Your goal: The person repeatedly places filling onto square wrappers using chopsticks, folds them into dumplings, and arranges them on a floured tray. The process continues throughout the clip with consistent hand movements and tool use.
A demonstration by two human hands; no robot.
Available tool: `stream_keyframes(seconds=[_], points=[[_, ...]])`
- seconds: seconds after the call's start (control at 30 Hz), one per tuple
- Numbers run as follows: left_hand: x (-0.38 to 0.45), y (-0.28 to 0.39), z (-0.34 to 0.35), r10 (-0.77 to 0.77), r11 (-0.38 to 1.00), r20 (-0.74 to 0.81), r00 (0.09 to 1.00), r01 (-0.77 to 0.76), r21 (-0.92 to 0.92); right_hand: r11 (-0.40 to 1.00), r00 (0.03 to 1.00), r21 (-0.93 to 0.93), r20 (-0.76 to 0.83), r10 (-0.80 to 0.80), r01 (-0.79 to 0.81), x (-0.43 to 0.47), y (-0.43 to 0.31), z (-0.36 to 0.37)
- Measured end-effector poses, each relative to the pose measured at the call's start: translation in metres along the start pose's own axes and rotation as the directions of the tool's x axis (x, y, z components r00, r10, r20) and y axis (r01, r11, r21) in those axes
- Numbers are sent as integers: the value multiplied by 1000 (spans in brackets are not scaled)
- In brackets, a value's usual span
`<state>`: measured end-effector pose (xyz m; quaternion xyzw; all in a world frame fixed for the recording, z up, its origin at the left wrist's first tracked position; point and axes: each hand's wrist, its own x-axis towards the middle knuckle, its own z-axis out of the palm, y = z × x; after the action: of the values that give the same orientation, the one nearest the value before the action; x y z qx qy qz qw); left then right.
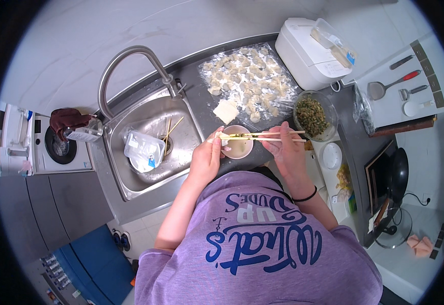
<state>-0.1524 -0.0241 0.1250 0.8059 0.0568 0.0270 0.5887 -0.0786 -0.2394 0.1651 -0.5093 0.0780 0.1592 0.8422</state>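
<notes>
My left hand (206, 158) holds a dough wrapper (219, 138) over the left rim of a small bowl (241, 148) with liquid in it. A pair of chopsticks (260, 136) is in my right hand (285, 152), their tips at the wrapper with bits of green filling on them. Beyond the bowl lies a stack of square wrappers (226, 111). Behind it, many folded dumplings (250, 76) cover a floured sheet of plastic film. A glass bowl of chopped green filling (312, 116) stands to the right of my right hand.
At left is a steel sink (183, 152) with a plastic container (143, 148) and chopsticks in it, under a tall faucet (107, 72). A white appliance (306, 53) stands at the back right. Farther right are a black pan (399, 175) and a glass lid (393, 228).
</notes>
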Motion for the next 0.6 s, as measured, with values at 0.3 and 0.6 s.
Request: stream_keyframes(seconds=[0.3,0.6], points=[[-3,1,4,51,763,39,998,-14,-647,1000,1000,15,-2,18,-18,2,-4,-5],[7,-3,3,-78,944,-51,996,57,-324,999,1000,-43,-3,-28,28,-4,-14,-8]])
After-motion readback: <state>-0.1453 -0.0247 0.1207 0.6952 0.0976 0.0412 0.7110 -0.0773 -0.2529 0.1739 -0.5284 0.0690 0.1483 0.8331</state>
